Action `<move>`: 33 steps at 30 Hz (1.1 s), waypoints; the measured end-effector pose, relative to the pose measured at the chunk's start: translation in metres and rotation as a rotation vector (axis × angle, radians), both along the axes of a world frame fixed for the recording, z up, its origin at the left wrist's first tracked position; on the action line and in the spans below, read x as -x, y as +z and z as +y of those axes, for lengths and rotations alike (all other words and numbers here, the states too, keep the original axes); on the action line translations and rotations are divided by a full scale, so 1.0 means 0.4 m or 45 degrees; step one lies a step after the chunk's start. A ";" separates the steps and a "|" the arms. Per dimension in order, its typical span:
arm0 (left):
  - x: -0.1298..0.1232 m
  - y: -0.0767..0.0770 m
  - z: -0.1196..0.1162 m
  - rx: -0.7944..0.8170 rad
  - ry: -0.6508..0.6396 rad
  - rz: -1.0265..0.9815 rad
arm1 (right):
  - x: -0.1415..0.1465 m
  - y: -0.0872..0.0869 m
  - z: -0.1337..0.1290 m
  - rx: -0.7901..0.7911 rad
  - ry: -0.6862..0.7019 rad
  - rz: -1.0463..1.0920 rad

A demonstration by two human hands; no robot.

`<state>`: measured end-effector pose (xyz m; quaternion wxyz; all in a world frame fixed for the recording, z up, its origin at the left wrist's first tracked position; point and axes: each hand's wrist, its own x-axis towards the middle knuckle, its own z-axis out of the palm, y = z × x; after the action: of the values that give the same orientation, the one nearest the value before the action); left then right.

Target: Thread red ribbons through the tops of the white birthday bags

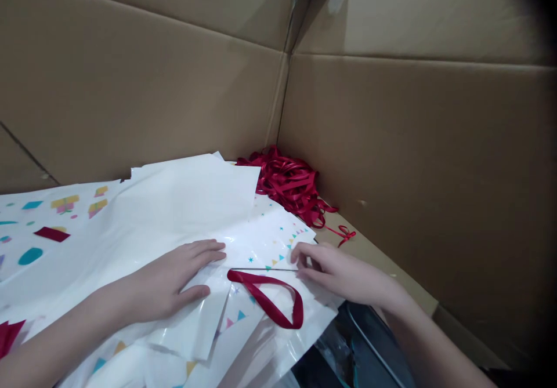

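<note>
My left hand (183, 278) lies flat on the white sheets (174, 202), fingers spread and pointing right. My right hand (319, 266) is pinched round the right end of a thin dark rod (265, 269), whose left end meets a loop of dark red ribbon (272, 311). The loop rests on sheets printed with small coloured flags and stars, between my two hands. Whether the ribbon is fixed to the rod cannot be made out.
Tall cardboard walls (391, 144) meet in a corner ahead. A tangled heap of red ribbon (289, 182) sits in that corner, a small red bow (346, 234) beside it. A dark object (378, 347) stands at lower right. A red scrap (52, 234) lies at left.
</note>
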<state>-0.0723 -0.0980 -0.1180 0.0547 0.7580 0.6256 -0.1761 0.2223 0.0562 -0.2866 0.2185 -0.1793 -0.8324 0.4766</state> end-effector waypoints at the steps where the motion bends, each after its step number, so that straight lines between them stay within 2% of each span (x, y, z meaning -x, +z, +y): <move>1: 0.000 0.000 -0.001 -0.009 -0.010 -0.003 | -0.011 -0.011 0.004 0.021 -0.001 -0.005; 3: -0.003 -0.002 -0.002 -0.017 -0.029 0.002 | -0.006 -0.013 -0.004 -0.004 -0.001 0.020; 8: -0.017 -0.002 0.000 -0.015 -0.029 0.032 | 0.066 0.041 -0.043 -0.279 0.032 0.028; 10: -0.019 0.000 0.003 0.002 -0.034 0.038 | 0.055 0.043 -0.033 -0.294 0.045 -0.027; 16: -0.016 0.003 0.007 0.033 -0.022 0.043 | -0.047 -0.006 0.043 -0.043 0.089 -0.137; 20: -0.021 0.005 0.007 0.074 -0.014 0.075 | -0.034 0.014 0.023 -0.203 0.044 -0.054; 24: -0.027 0.007 0.005 0.085 -0.006 0.100 | -0.019 0.030 -0.034 -0.348 0.153 0.115; 26: -0.026 0.006 0.005 0.081 -0.009 0.106 | -0.015 0.013 -0.056 -0.395 0.138 0.178; 33: -0.013 -0.005 0.008 0.046 -0.027 0.083 | 0.046 -0.096 -0.100 -0.747 -0.185 0.610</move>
<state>-0.0670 -0.0946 -0.1199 0.0460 0.7572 0.6159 -0.2125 0.2041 0.0162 -0.3251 0.4820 -0.0511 -0.8440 0.2298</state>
